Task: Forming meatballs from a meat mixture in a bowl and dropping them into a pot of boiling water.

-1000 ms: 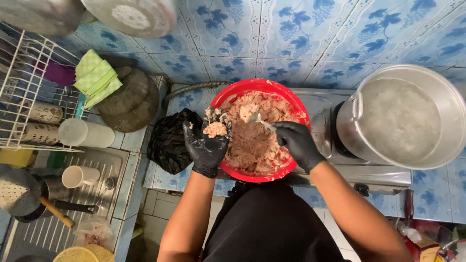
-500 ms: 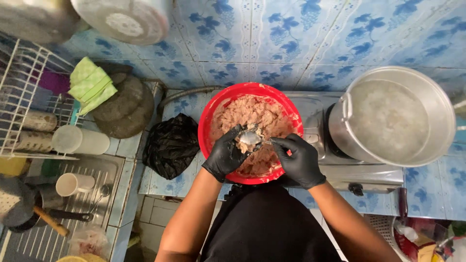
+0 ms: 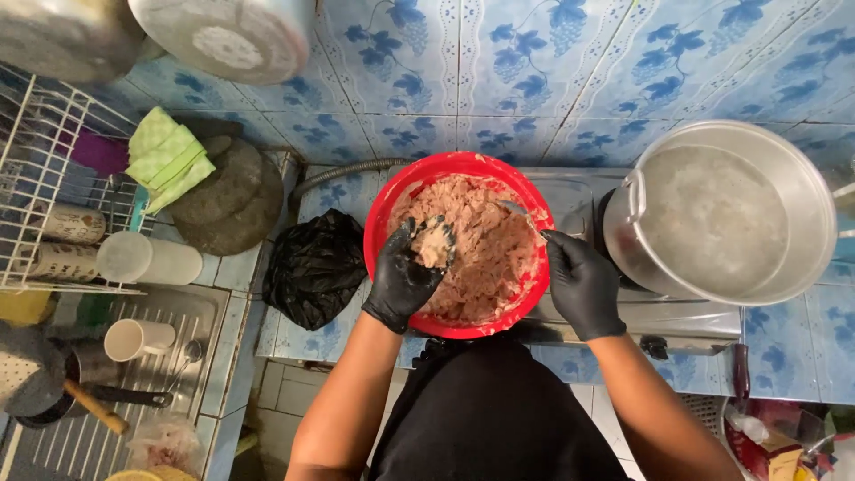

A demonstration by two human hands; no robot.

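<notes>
A red plastic bowl point(image 3: 392, 200) full of pinkish minced meat paste point(image 3: 485, 240) sits on the counter in front of me. My left hand point(image 3: 405, 276), in a black glove, is closed around a lump of the paste point(image 3: 435, 242) over the bowl's left side. My right hand point(image 3: 579, 281), also black-gloved, holds a small metal spoon point(image 3: 525, 218) whose tip rests in the paste near the bowl's right rim.
A large metal pot point(image 3: 739, 214) of cloudy liquid stands on a gas stove point(image 3: 659, 316) at the right. A black plastic bag point(image 3: 312, 263) lies left of the bowl. Further left are a wire dish rack point(image 3: 53, 178), cups point(image 3: 138, 338) and a sink.
My hands came together over the bowl, then parted. The left hand now holds a lump of paste at the bowl's left, and the right hand with the spoon has moved to the right rim.
</notes>
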